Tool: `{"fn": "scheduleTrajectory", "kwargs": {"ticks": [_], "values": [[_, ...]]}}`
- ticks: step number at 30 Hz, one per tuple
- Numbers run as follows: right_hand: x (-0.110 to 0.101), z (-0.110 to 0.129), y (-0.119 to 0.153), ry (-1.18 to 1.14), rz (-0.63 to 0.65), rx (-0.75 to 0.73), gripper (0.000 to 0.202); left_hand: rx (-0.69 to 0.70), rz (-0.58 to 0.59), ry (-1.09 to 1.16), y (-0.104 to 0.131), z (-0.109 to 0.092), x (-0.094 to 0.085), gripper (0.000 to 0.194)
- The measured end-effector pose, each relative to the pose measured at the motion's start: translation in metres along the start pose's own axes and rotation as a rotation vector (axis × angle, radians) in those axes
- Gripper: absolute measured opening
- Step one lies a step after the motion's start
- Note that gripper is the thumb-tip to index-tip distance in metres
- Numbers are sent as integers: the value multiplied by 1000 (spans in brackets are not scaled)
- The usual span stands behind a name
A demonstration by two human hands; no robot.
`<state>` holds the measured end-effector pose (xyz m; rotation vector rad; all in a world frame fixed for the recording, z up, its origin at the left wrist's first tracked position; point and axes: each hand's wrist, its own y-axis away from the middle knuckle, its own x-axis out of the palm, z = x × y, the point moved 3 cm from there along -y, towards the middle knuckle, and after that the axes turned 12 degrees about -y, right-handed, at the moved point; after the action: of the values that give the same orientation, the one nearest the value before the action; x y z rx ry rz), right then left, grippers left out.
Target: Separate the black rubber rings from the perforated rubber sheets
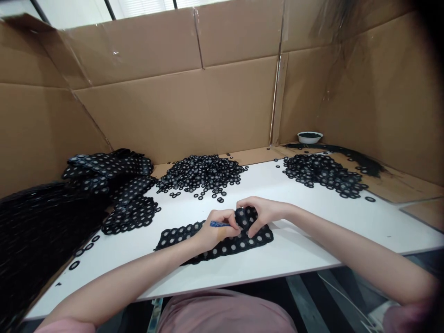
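On the white board lies a black strip (218,250) made of joined rings with pale round openings. My left hand (217,229) holds a slim blue patterned tool (218,224) in a pinch over the strip; its tip is hidden at the fingers. Curved over the strip's right part, my right hand (260,213) grips a raised bit of the ringed piece between thumb and fingers. The two hands are close together, with fingertips nearly meeting. Some of the strip is hidden beneath my left hand and forearm.
Loose black rings form one heap (204,171) at the back centre and another heap (322,173) at the back right. Dotted black fabric (111,171) and dark fibres (45,231) lie left. A white bowl (310,138) stands near the cardboard wall (173,106).
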<state>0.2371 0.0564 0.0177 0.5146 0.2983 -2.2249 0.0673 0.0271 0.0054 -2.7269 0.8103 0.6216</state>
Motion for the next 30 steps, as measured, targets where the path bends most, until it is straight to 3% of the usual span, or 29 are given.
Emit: {"fn": "scheduleTrajectory", "kwargs": {"ticks": [7,30], "values": [[0,1,0,-14,-8,-10,47,33,25,36,1,1,0,12],[2,1,-1,-83,29,-47,50,104,84,-163,6,-10,5,15]]}}
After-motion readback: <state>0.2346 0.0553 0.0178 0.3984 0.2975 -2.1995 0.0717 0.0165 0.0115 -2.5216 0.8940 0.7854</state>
